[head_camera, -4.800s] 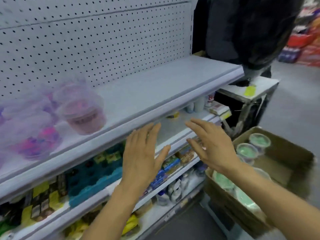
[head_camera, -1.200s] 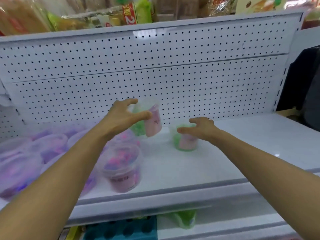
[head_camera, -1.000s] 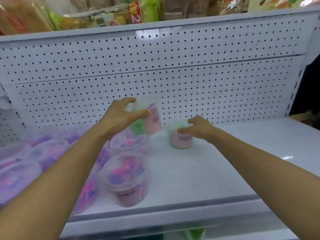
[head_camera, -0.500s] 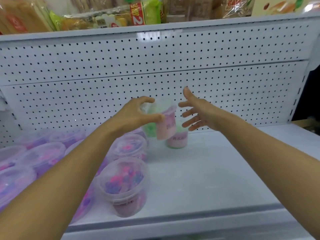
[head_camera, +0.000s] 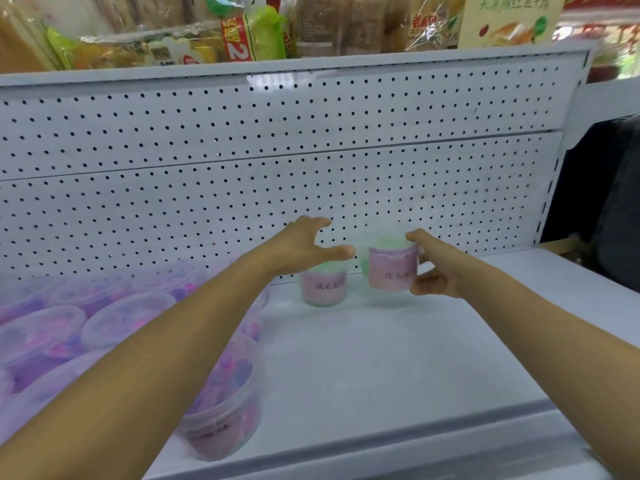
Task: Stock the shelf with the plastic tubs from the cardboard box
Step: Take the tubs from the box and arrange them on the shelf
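Translucent plastic tub (head_camera: 391,268) — glossy white shelf (head_camera: 398,358)

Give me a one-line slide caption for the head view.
Right hand holds a green tub above the shelf, beside another tub; left hand open.

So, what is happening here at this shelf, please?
A person is stocking a white shelf. The right hand holds a green tub with a pink label above the shelf, near the pegboard. The left hand is open beside it, holding nothing. Another green tub stands below; purple tubs sit at the left.
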The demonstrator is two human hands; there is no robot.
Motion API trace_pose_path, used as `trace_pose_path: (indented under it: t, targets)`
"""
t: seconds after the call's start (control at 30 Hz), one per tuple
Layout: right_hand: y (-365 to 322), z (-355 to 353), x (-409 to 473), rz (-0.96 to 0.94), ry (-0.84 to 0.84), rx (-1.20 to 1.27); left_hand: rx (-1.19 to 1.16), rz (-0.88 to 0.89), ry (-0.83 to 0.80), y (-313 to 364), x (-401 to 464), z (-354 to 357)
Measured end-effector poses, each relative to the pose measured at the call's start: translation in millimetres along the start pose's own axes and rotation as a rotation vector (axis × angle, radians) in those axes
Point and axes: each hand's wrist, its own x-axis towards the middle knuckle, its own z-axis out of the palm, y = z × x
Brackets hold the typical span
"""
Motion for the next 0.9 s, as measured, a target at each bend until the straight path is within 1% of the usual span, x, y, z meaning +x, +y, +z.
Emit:
trace_pose_path:
  t: [0.1, 0.27, 0.3, 0.4, 0.43, 0.57, 0.63, 0.77, 0.9]
  targets:
    - [16, 0, 7, 0.050, 0.063, -0.013, 0.184, -0.023, -0.043, -16, 9, 12]
    - [24, 9, 7, 0.057, 0.088, -0.029, 0.426, -0.027, -0.020, -25, 16, 22]
    - [23, 9, 7, 0.046, 0.099, -0.079, 0.451, -0.027, -0.011, -26, 17, 23]
    - [26, 5, 10, -0.023, 0.155, -0.332, 0.520, 0.002, 0.021, -28, 18, 27]
    - [29, 4, 13, -0.066, 0.167, -0.361, 0.546, 0.017, 0.035, -28, 19, 28]
    - [36, 7, 18, -0.274, 0.150, -0.354, 0.602, 0.051, 0.069, -32, 22, 30]
    - [36, 13, 23, -0.322, 0.158, -0.388, 0.608, 0.050, 0.077, -35, 23, 30]
    - [33, 28, 36, -0.335, 0.133, -0.383, 0.610, 0.023, 0.087, -42, 26, 27]
    - [28, 39, 49, -0.331, 0.174, -0.461, 0.610, 0.013, 0.084, -45, 28, 26]
